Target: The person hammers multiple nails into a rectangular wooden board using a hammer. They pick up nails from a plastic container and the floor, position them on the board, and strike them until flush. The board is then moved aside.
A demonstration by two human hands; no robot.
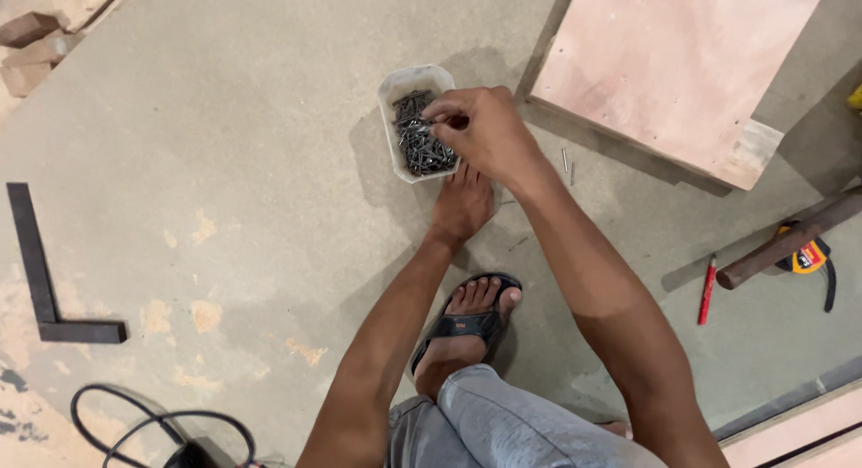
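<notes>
Head view: small translucent tub (392,89) of dark nails (418,147), upper centre of frame, on concrete floor (224,118). Right hand (485,127) over tub, fingertips pinching nails. Left hand (461,205) flat on floor just below tub, fingers together. Plywood box (673,64) upper right; hammer (790,239), red pencil (707,290) right; steel square (40,275) left

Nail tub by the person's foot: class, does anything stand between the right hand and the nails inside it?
Nothing visible does. The right hand is already over the open white tub, fingertips pinching among the dark nails. The tub has no lid on. The left hand rests flat on the floor just below the tub, not in the way.
</notes>
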